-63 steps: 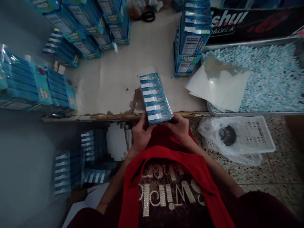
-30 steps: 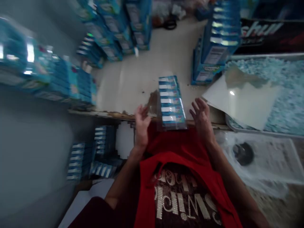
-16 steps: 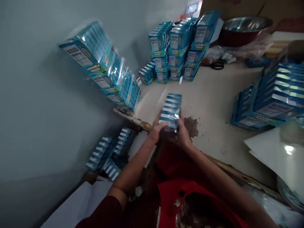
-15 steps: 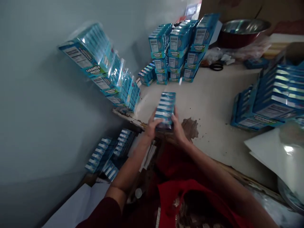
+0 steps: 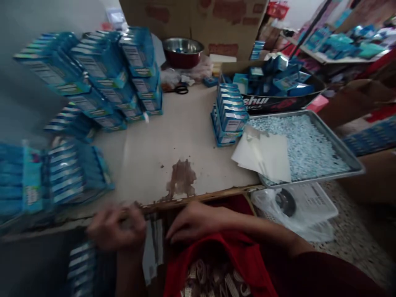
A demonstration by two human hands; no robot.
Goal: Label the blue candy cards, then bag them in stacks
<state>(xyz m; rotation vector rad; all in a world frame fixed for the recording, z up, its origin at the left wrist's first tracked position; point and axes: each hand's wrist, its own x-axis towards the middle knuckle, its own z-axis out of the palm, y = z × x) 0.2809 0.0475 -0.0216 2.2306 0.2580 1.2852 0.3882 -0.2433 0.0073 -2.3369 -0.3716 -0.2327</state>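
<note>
My left hand [image 5: 116, 227] is below the table's front edge [image 5: 198, 199], smeared by motion, right above wrapped blue packs [image 5: 81, 264] stacked under the table. Its fingers cannot be made out. My right hand [image 5: 193, 222] lies palm down over the red cloth [image 5: 216, 264] on my lap, fingers stretched toward the left, with nothing visible in it. Neither hand holds the wrapped pack of blue boxes seen earlier. A worn brown patch [image 5: 181, 181] marks the tabletop just beyond my hands.
Wrapped blue packs [image 5: 62, 175] lie at the left, and stacks of blue boxes stand at the back left [image 5: 123, 78] and centre [image 5: 230, 117]. A metal tray of pale blue candies [image 5: 349, 159] with clear sheets [image 5: 266, 154] sits right. A white basket [image 5: 312, 202] is on the floor.
Both hands lifted the wrapped pack off the table and carried it left. Now they are down below the table edge without it, and the view has swung back to the table.
</note>
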